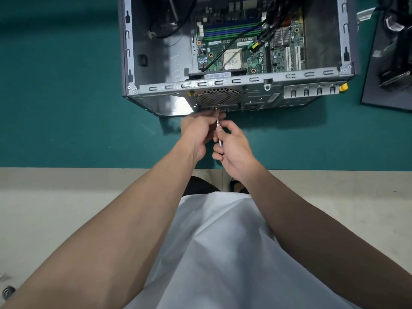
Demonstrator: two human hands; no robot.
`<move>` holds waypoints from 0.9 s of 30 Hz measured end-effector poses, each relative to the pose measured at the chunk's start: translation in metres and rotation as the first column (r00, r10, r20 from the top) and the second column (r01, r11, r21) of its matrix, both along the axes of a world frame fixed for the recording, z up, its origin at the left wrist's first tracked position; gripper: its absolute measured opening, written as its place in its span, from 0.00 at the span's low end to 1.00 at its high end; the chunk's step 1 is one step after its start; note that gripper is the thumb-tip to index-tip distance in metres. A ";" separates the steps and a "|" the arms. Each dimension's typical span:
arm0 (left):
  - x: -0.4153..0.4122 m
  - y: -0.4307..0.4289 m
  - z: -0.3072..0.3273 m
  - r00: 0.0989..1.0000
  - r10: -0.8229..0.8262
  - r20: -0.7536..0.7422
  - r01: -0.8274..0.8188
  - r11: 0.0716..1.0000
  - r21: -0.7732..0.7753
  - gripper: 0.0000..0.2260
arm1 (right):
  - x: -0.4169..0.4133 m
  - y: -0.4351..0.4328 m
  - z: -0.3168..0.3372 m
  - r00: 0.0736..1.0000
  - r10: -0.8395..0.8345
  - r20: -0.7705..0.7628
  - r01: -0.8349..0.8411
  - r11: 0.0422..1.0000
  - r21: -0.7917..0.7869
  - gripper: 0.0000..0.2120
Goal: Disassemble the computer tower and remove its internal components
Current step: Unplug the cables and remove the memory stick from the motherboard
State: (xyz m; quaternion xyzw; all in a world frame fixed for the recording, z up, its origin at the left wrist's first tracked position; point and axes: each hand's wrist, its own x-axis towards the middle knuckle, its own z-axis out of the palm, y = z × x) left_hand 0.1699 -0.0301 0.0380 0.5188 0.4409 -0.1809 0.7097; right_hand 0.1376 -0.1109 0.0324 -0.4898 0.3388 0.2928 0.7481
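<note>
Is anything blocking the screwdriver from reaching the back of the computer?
Nothing visible does. The screwdriver, pinched in the right hand, points straight at the rear panel just under the fan grille, with its tip about there. The left hand sits beside the tip, not across it; its fingers hide the exact contact.

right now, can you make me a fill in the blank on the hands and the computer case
The right hand grips a thin ____.
Its tip points at the computer case just below the round ____ grille.
The left hand steadies the tip; the case lies on its ____.
Missing: screwdriver, fan, side.
</note>
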 end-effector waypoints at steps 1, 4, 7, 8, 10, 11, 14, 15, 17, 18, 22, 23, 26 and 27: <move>0.000 0.000 0.000 1.000 0.002 0.000 -0.002 1.000 -0.002 0.08 | 0.000 0.001 0.000 1.000 -0.008 0.000 0.008 1.000 0.007 0.08; 0.000 0.000 0.001 1.000 0.006 0.004 -0.006 1.000 0.008 0.08 | -0.001 0.002 -0.003 0.998 -0.065 -0.006 0.065 0.995 0.072 0.08; 0.000 -0.002 0.001 1.000 -0.007 -0.002 0.007 0.999 0.032 0.07 | -0.002 -0.001 -0.008 0.993 -0.110 -0.042 0.117 0.972 0.202 0.09; 0.000 -0.002 0.001 1.000 -0.012 -0.010 0.012 0.999 0.048 0.07 | -0.002 -0.002 -0.009 0.991 -0.119 -0.056 0.130 0.958 0.257 0.09; 0.002 -0.002 0.001 0.999 -0.016 -0.028 0.018 0.997 0.079 0.07 | -0.003 -0.004 -0.012 0.989 -0.130 -0.075 0.148 0.922 0.359 0.09; 0.002 -0.002 0.001 0.999 -0.017 -0.033 0.020 0.996 0.090 0.07 | -0.003 -0.005 -0.013 0.988 -0.133 -0.084 0.156 0.903 0.401 0.10; 0.002 -0.002 0.002 0.999 -0.029 -0.044 0.033 0.993 0.112 0.06 | -0.002 -0.007 -0.016 0.983 -0.145 -0.116 0.184 0.841 0.508 0.10; 0.002 -0.002 0.002 0.998 -0.031 -0.047 0.037 0.992 0.118 0.06 | -0.001 -0.007 -0.017 0.979 -0.154 -0.134 0.202 0.820 0.536 0.10; 0.002 -0.003 0.002 0.998 -0.039 -0.055 0.046 0.990 0.134 0.07 | -0.001 -0.006 -0.018 0.974 -0.160 -0.158 0.222 0.795 0.564 0.10; 0.002 -0.003 0.002 0.996 -0.052 -0.066 0.061 0.987 0.150 0.07 | -0.001 -0.006 -0.017 0.977 -0.153 -0.151 0.212 0.798 0.564 0.10; 0.003 -0.003 0.003 0.988 -0.110 -0.107 0.131 0.969 0.209 0.06 | 0.001 -0.005 -0.013 0.990 -0.119 -0.069 0.138 0.865 0.482 0.11; 0.003 -0.003 0.003 0.989 -0.109 -0.104 0.129 0.970 0.208 0.05 | 0.002 -0.004 -0.011 0.992 -0.111 -0.055 0.124 0.890 0.438 0.12; 0.003 -0.003 0.003 0.993 -0.076 -0.094 0.093 0.976 0.197 0.03 | 0.005 0.003 -0.007 0.996 -0.086 -0.031 0.091 0.962 0.259 0.14; 0.003 -0.003 0.003 0.994 -0.065 -0.090 0.081 0.979 0.188 0.02 | 0.006 0.008 -0.007 0.997 -0.073 -0.022 0.075 0.982 0.171 0.14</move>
